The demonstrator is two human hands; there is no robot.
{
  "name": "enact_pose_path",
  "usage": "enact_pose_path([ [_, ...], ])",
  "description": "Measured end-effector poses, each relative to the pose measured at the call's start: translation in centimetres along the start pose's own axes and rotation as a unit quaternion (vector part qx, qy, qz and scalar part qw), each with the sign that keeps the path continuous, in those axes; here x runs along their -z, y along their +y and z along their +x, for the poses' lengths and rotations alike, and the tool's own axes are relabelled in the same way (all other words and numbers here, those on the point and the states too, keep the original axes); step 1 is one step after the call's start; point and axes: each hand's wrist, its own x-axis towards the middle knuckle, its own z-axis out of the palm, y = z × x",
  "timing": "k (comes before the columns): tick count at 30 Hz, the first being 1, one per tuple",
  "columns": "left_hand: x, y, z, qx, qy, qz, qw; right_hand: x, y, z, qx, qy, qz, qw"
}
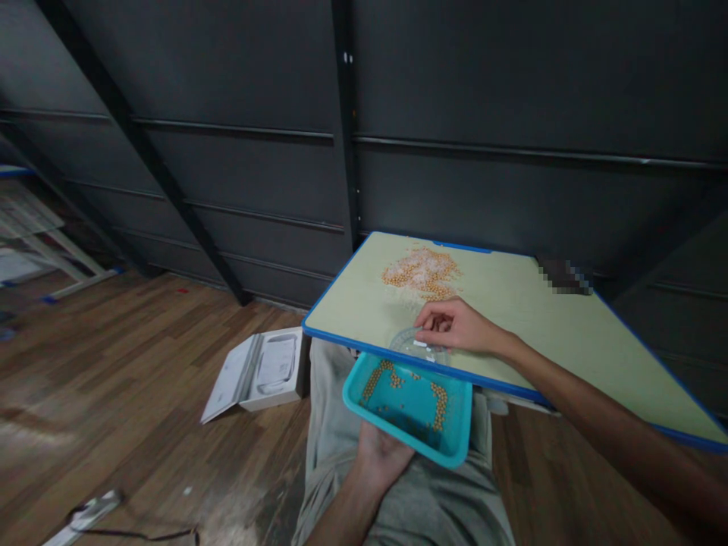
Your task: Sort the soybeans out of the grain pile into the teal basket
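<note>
My left hand [382, 453] supports a teal plastic tray [465, 425] from underneath, its fingers mostly hidden below it. Round yellow beans [439, 409] lie along the tray's sides, and the tray sits just below the table's front edge. My right hand [459, 326] is closed on a clear round plastic lid [405, 343], which lies at that edge above the tray. Farther back on the tabletop [523, 334] is a spread pile of yellow beans mixed with white, rice-like grains [424, 271]. A few pale grains are scattered between the pile and my right hand.
A dark, partly pixelated object [563, 274] lies at the table's back right. An opened white box [276, 368] stands on the wooden floor to the left. A power strip [85, 519] with a cable is at lower left. Dark wall panels [273, 174] rise behind the table.
</note>
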Motion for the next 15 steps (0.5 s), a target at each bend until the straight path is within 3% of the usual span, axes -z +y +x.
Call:
enact_pose_path([
  [6,0.3,0.2,-0.2,0.025,0.011,0.003,1.000,0.8,1.0,0.9,0.053,0.109,-0.099,0.988],
  [15,0.1,0.2,-0.1,0.031,0.005,0.015,0.999,3.9,3.2,2.0,0.089,0.229,-0.310,0.918],
])
